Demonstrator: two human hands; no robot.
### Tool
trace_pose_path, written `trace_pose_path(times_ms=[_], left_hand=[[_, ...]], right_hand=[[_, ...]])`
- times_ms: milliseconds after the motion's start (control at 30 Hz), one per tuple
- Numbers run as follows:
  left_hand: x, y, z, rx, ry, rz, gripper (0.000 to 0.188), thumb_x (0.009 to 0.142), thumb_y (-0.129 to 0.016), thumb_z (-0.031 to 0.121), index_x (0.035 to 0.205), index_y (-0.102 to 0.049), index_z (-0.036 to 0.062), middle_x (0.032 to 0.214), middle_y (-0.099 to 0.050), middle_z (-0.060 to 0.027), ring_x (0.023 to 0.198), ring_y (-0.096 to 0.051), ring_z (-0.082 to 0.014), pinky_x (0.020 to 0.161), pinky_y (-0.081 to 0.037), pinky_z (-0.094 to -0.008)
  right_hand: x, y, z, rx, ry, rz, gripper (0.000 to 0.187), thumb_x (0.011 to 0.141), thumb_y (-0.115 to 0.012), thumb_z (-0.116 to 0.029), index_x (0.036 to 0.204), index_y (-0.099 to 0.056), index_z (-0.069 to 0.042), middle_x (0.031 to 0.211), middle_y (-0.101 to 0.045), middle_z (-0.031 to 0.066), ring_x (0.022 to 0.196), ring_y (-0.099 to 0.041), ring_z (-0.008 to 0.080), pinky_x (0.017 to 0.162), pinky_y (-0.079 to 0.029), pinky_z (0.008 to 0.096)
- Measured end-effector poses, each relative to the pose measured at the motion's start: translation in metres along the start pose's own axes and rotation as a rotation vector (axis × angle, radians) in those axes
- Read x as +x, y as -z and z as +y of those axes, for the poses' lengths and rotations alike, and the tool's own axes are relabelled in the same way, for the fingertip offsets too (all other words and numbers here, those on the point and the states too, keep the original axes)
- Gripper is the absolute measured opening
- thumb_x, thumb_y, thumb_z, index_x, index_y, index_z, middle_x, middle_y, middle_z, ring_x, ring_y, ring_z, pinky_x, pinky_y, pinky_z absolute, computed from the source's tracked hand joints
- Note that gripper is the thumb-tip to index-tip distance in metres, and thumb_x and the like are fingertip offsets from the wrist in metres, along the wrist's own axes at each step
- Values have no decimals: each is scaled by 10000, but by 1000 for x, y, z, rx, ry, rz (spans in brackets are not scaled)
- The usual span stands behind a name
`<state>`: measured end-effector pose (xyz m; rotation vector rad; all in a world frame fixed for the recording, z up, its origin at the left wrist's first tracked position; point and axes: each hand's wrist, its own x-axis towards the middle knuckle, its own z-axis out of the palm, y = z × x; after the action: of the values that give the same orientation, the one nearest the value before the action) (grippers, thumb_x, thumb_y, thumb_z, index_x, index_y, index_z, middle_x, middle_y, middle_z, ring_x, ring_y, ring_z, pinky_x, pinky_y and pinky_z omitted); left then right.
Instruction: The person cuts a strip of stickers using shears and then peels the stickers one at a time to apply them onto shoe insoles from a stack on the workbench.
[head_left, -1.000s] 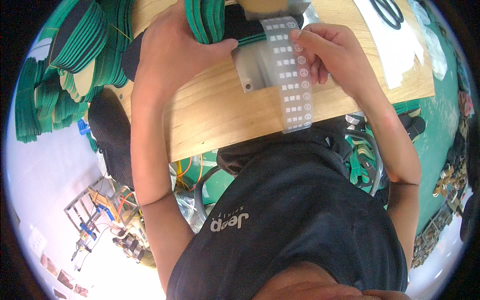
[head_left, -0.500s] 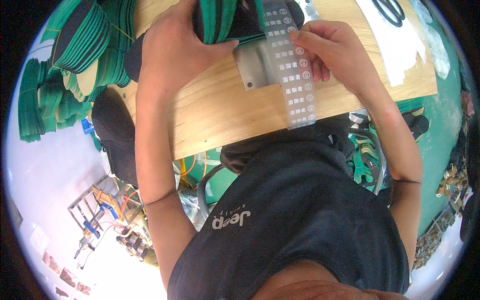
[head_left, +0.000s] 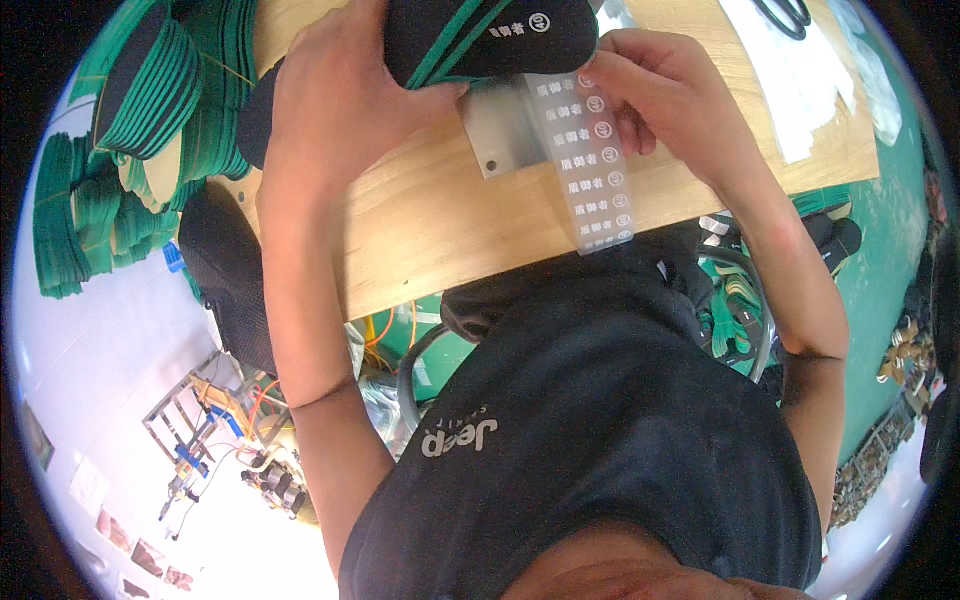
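My left hand [head_left: 335, 90] is at the top, its thumb along the near side of a black insole with green edging [head_left: 440, 40]; the picture's edge cuts off some of its fingers. At the insole's right end, the black face [head_left: 545, 45] carries a small white print. My right hand [head_left: 660, 85] pinches a clear strip with rows of white print [head_left: 595, 160] close to that end. The strip hangs down past the table's near edge. Under insole and strip lies a shiny metal plate [head_left: 492, 135] with a small hole in its corner.
Stacks of green-edged insoles [head_left: 150, 90] stand at the left of the wooden table [head_left: 420, 230]. White sheet material [head_left: 770, 90] and a black cable loop [head_left: 785, 15] lie at the right. Below the table's right side are more insoles [head_left: 735, 310]. A black mesh chair back [head_left: 225, 270] stands left.
The green-edged insole has turned and lowered, so its white-printed face now shows at the right end. The clear strip extends less far above my right hand. Both hands stay nearly in place.
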<state>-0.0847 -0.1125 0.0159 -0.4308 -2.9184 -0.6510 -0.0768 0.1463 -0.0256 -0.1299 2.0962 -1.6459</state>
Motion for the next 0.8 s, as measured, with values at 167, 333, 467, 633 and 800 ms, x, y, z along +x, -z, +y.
trace_pose_path(times_ms=[167,333,467,633,800], left_hand=[[-1,13,11,-214,91,-57,749,544,-877,199,1215,-624,-19,973,-703,-223,927,-681,-393,823,-538,-392],[0,12,3,-166,86,-127,549,580,-855,172,1060,-658,-6,923,-707,-217,869,-703,-356,764,-545,-386],[-7,6,-5,-234,78,-47,480,634,-797,118,1070,-647,-16,929,-709,-158,842,-692,-273,757,-533,-366],[-16,2,-71,-248,72,233,437,732,-833,154,1100,-667,-13,975,-727,-86,867,-671,-182,824,-532,-330],[-16,5,-64,-684,39,437,409,732,-646,31,1136,-612,-24,1041,-640,-30,904,-611,-171,799,-504,-326]], right_hand=[[-13,10,10,-1,73,152,201,1011,-610,-217,930,-683,-49,735,-641,-10,602,-581,38,513,-433,191],[-16,24,18,395,24,338,201,1008,-623,-202,988,-672,-8,809,-676,9,666,-603,50,549,-449,205],[4,35,30,500,38,246,158,1010,-612,-167,981,-659,-19,840,-686,20,728,-633,60,600,-483,201],[9,6,-11,452,11,198,235,1001,-575,-168,887,-660,20,783,-668,96,665,-617,154,600,-501,301],[14,9,7,19,-68,25,255,995,-643,-296,893,-661,-63,741,-682,15,574,-614,55,452,-450,178]])
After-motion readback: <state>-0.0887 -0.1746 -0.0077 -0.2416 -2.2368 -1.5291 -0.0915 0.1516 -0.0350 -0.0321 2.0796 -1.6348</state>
